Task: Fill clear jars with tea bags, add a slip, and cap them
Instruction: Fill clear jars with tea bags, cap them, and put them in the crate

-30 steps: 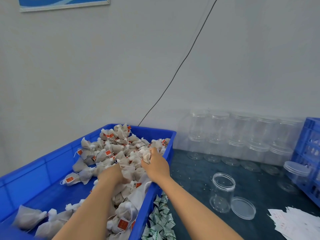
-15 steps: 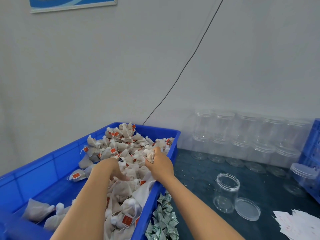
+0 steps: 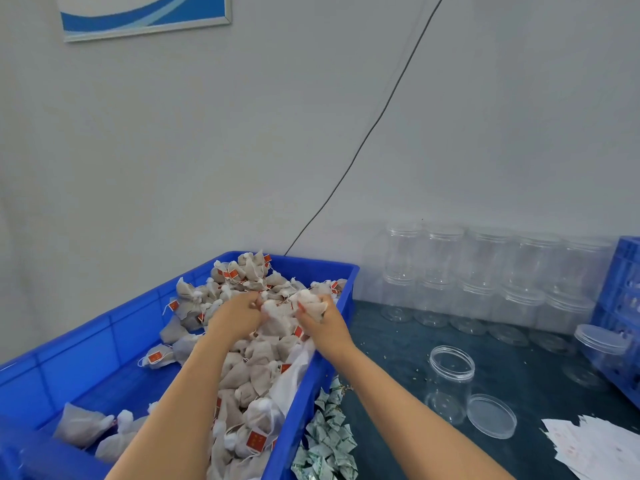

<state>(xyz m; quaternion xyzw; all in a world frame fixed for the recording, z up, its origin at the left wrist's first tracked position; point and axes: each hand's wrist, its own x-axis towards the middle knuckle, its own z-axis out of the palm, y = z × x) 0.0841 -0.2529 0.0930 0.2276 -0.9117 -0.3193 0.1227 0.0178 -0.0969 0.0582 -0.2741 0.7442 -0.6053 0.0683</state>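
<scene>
Against a grey wall, both hands dig in the blue bin (image 3: 104, 344), the right hand (image 3: 322, 320) gripping tea bags (image 3: 311, 303), the left hand (image 3: 239, 315) pinching more, while the open jar (image 3: 450, 386) stands empty beside its lid (image 3: 491, 415), slips (image 3: 595, 448) untouched.

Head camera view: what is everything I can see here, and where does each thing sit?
blue bin: one, blue, at left on the table.
tea bags: many, beige mesh with red tags, heaped in the bin.
open jar: one, clear, upright right of the bin.
lid: one, clear, flat beside the open jar.
stacked jars: two tiers, clear, capped, along the wall.
green packets: a pile, green-white, against the bin's right side.
paper slips: a pile, white, bottom right.
blue crate: one, right edge.
cable: one, black, on the wall.
left hand: in the heap, fingers curled on tea bags.
right hand: grips tea bags.
</scene>
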